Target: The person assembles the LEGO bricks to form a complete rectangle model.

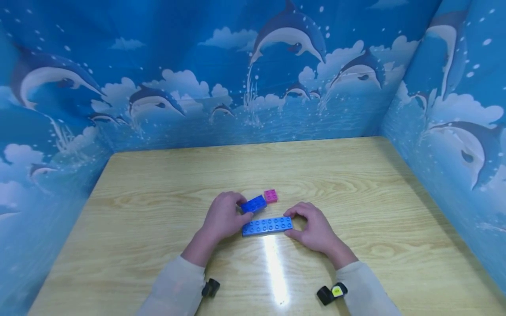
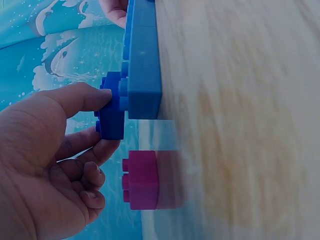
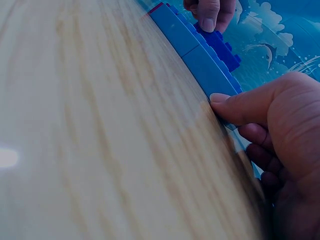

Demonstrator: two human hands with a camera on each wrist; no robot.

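My left hand (image 1: pixel 224 216) pinches a dark blue toy building brick (image 1: pixel 254 204) between thumb and fingers. That brick is raised to the height of the studs on a row of two lighter blue bricks (image 1: pixel 268 226), just behind the row in the head view. In the left wrist view the dark blue brick (image 2: pixel 112 117) shows its studs facing up, away from the table. With thumb and fingers my right hand (image 1: pixel 315 226) grips the right end of the lighter blue row, which lies on the table. The seam between its two bricks (image 3: pixel 207 75) shows in the right wrist view.
A small pink brick (image 1: pixel 270 196) sits on the wood-grain table (image 1: pixel 166 184), behind the lighter blue row. Dolphin-print curtains (image 1: pixel 189 79) border the table at the back and both sides. A bright light reflection crosses the tabletop in front of the row.
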